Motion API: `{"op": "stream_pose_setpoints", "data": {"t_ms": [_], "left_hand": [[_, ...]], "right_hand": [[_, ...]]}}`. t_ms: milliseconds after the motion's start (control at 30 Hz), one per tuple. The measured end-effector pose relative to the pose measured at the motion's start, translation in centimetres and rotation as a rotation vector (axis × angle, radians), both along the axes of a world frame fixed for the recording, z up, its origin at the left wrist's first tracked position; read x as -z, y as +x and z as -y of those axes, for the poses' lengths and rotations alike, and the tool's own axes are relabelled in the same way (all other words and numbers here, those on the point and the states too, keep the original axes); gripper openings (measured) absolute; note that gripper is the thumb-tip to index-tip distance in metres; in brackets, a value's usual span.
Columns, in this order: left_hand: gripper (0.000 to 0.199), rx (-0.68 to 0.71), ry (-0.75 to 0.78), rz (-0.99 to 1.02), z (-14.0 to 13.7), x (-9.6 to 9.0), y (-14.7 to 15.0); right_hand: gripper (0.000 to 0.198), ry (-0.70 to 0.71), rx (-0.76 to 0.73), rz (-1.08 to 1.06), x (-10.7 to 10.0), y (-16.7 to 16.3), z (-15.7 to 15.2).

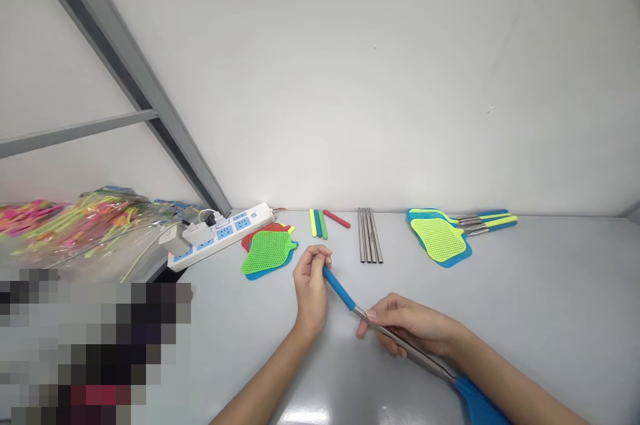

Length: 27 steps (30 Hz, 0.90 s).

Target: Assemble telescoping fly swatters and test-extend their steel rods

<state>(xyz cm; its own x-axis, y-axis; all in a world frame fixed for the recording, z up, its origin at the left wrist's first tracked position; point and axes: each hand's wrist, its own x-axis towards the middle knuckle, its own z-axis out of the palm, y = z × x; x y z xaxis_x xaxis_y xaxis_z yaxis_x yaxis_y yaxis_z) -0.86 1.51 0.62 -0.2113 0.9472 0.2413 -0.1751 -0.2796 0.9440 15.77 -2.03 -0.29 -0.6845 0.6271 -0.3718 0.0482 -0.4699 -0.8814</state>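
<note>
A fly swatter (417, 353) with a blue grip and a metal rod slants across the front of the table, its blue head partly cut off at the lower edge. My left hand (311, 285) is closed around the end of the blue grip. My right hand (407, 325) pinches the metal rod just below the grip. Beyond my left hand lie loose grips (319, 223) in yellow, blue, green and red. Several metal rods (370, 236) lie side by side behind my right hand.
Green, red and blue swatter heads (269, 251) overlap at the left, beside a white power strip (220, 238) with plugs. Several whole fly swatters (443, 238) are stacked at the right. Bagged colourful items (100, 225) lie far left, near a grey metal frame (145, 98).
</note>
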Motion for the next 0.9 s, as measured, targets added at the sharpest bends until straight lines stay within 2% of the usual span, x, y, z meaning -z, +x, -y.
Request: {"op": "stream_pose_setpoints", "data": {"t_ms": [233, 500, 733, 900], "left_hand": [[0.012, 0.07, -0.052, 0.084, 0.6, 0.2, 0.7], [0.01, 0.123, -0.118, 0.214, 0.6, 0.5, 0.9], [0.007, 0.054, -0.089, 0.411, -0.7, -0.5, -0.2], [0.005, 0.024, -0.079, 0.535, -2.1, -1.4, -1.9]], "right_hand": [[0.037, 0.016, 0.127, -0.075, -0.1, 0.1, -0.3], [0.042, -0.013, 0.116, -0.041, -0.6, -0.1, -0.1], [0.038, -0.08, -0.076, -0.025, -1.1, 0.8, -0.1], [0.028, -0.151, -0.25, -0.061, -0.4, 1.1, 0.0]]}}
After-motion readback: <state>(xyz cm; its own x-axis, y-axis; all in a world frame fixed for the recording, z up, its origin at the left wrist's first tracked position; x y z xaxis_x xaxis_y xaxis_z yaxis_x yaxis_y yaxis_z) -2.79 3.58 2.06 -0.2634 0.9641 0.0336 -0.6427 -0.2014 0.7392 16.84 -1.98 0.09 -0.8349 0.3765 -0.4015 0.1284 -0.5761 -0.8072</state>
